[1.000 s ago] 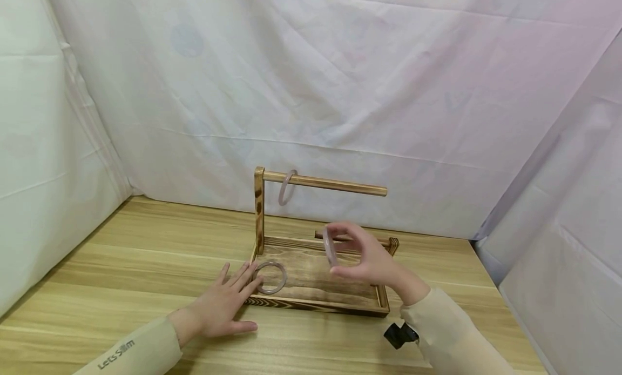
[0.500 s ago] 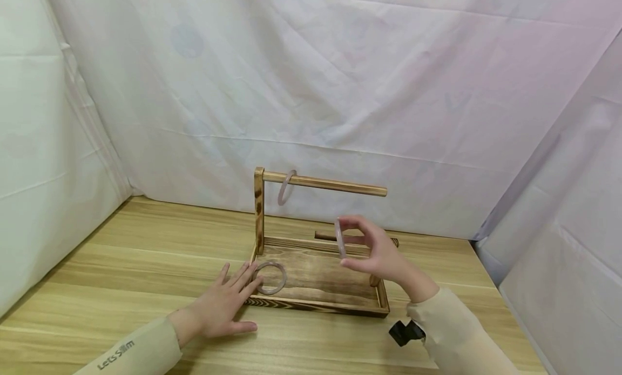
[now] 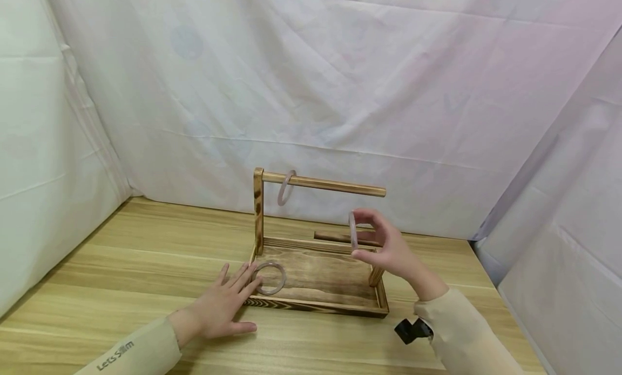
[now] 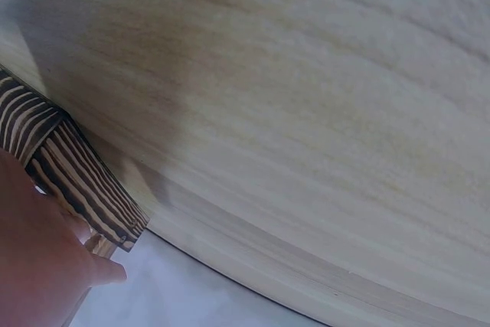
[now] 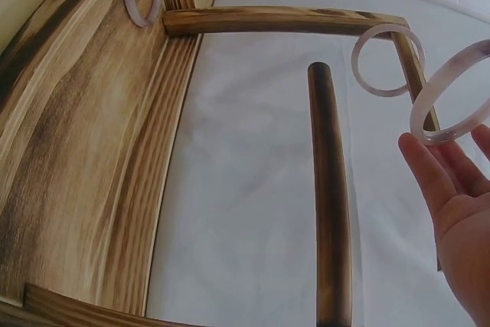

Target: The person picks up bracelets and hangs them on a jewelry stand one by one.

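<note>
A pale translucent bangle (image 3: 353, 232) is pinched upright between the thumb and fingers of my right hand (image 3: 394, 253), above the right part of a wooden rack with a tray base (image 3: 316, 308). My left hand (image 3: 218, 307) lies spread with straight fingers on the tray's left edge. Its fingertips are beside or touching a second bangle (image 3: 270, 293), which lies at the tray's left end. The third bangle (image 3: 282, 194) hangs near the post end of the upper rod (image 3: 340, 187). In the right wrist view, the held bangle (image 5: 419, 116) stands clear of the lower rod (image 5: 331, 189).
The rack's tall post (image 3: 259, 213) rises at the left and a shorter post (image 3: 376, 275) at the right. Both rods have a free end. White cloth (image 3: 311, 94) hangs behind and at both sides of the wood-grain table (image 3: 194, 229).
My right hand has moved right and slightly up with its bangle, from above the tray's middle toward the upper rod's free end. My left hand has stayed in place.
</note>
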The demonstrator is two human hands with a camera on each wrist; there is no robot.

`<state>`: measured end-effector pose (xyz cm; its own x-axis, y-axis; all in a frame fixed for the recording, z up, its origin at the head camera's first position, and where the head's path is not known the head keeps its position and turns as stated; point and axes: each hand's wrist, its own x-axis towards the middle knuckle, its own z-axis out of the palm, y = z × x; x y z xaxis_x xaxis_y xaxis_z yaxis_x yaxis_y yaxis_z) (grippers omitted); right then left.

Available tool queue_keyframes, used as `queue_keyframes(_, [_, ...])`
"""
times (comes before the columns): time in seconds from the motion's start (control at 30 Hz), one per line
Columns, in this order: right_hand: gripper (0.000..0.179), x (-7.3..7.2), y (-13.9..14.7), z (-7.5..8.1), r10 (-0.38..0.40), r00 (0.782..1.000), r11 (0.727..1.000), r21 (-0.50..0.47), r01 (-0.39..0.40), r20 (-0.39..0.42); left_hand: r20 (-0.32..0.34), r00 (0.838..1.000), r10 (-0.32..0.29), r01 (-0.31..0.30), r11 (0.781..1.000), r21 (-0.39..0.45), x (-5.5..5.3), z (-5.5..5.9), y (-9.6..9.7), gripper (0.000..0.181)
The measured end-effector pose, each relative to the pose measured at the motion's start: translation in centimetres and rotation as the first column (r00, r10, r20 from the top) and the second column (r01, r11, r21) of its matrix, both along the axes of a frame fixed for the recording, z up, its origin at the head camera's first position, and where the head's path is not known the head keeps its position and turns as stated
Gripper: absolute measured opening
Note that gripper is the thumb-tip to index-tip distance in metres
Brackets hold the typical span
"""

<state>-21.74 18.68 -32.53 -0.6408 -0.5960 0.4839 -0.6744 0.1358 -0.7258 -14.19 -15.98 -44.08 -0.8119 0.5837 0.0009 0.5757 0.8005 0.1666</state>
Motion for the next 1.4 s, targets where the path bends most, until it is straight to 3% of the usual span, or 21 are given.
queue_keyframes(0.47, [0.060,-0.4,1.8,0.4,-0.055,0.998,0.997,-0.053,0.057,0.025,-0.004,1.000,-0.002,0.002,1.000,-0.001,0.0,-0.1,0.0,0.092])
queue_keyframes(0.93, [0.059,-1.4,4.3,0.4,-0.162,0.974,0.976,-0.119,0.182,0.161,0.025,1.000,0.006,-0.007,0.999,0.043,-0.1,-0.5,-0.1,0.091])
queue_keyframes(1.07, [0.056,-1.7,4.7,0.4,-0.158,0.970,0.972,-0.145,0.186,0.184,-0.010,1.000,-0.009,0.009,0.999,0.035,-0.1,-0.5,-0.2,0.091])
queue_keyframes(1.4, [0.052,-2.5,5.1,0.4,-0.164,0.970,0.958,-0.207,0.200,0.179,-0.002,1.000,-0.008,0.008,0.999,0.035,-0.1,-0.2,-0.1,0.091])
